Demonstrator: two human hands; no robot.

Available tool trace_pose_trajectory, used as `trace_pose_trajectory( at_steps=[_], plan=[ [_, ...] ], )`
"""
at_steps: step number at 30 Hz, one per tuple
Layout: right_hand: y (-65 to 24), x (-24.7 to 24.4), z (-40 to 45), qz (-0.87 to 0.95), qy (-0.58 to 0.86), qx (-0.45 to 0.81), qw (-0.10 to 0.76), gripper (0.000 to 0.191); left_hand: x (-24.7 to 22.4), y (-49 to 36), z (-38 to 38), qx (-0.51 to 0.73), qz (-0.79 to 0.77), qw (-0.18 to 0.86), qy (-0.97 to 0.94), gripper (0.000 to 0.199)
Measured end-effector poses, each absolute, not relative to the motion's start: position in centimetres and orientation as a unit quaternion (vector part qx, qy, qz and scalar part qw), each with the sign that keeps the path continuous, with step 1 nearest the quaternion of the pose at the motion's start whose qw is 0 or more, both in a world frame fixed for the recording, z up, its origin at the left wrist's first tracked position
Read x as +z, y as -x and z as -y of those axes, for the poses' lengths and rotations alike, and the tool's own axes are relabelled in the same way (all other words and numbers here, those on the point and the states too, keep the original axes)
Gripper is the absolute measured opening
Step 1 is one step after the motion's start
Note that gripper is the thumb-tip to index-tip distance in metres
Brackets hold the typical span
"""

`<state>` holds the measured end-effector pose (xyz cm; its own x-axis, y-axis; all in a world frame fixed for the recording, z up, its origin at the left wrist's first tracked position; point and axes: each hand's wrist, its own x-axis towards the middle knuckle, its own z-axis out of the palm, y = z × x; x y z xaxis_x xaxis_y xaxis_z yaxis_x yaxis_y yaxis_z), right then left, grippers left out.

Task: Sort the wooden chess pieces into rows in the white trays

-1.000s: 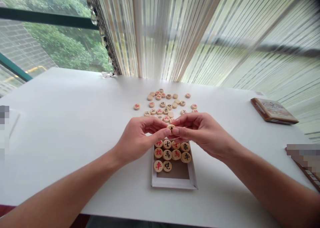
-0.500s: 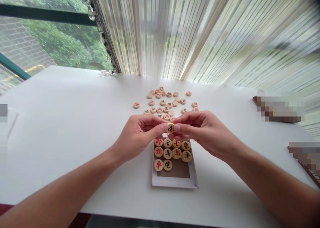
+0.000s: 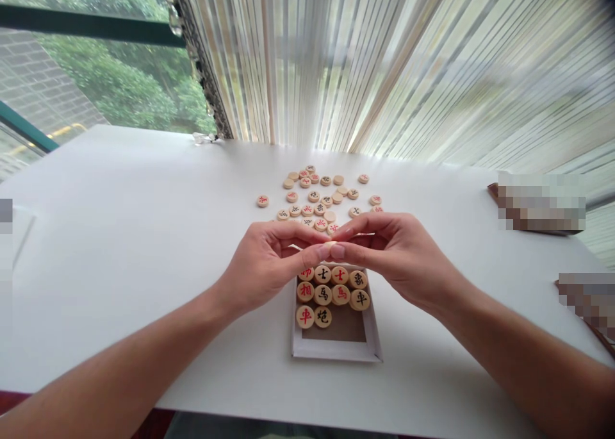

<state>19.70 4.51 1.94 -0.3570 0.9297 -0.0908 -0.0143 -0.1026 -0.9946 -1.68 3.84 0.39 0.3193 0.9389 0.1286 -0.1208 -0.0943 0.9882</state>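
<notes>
Between my left hand and my right hand I pinch one round wooden Chinese chess piece. Thumbs and fingertips of both hands meet on it and cover nearly all of it, so its face is hidden. Just below my hands lies a shallow white cardboard box with a brown bottom. Inside it, chess pieces with red and black characters sit in rows, faces up. The lowest row has a red piece and a black piece at its left end.
Beyond my hands, several loose chess pieces lie scattered on the white table, some blank side up. A string curtain hangs at the far edge, with a window at left. Two blurred-out objects with brown edges stand on the right.
The piece in my fingers has turned: its black character faced me before, and now only a pale sliver shows. My thumbs have come closer together.
</notes>
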Motion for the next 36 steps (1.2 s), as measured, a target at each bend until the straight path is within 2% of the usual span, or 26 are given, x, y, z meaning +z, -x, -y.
trace_pose_trajectory(
  at_steps=[11,20,29,36],
  plan=[
    [-19.7,2.02,-4.75,0.499,0.372,0.673,0.4,0.022,0.4,1.82,-4.11,0.463,-0.346,0.603,-0.551,0.012],
    [-19.58,2.05,-5.05,0.469,0.356,0.704,0.397,0.021,-0.16,2.05,-4.22,0.46,-0.324,0.658,-0.501,0.027],
    [-19.6,1.96,-4.93,0.474,0.375,0.688,0.402,0.02,-0.14,2.06,-4.13,0.46,-0.321,0.653,-0.509,0.029],
    [-19.52,1.85,-4.69,0.519,0.372,0.658,0.399,0.037,-0.01,1.96,-3.92,0.479,-0.322,0.626,-0.525,0.031]
  ],
)
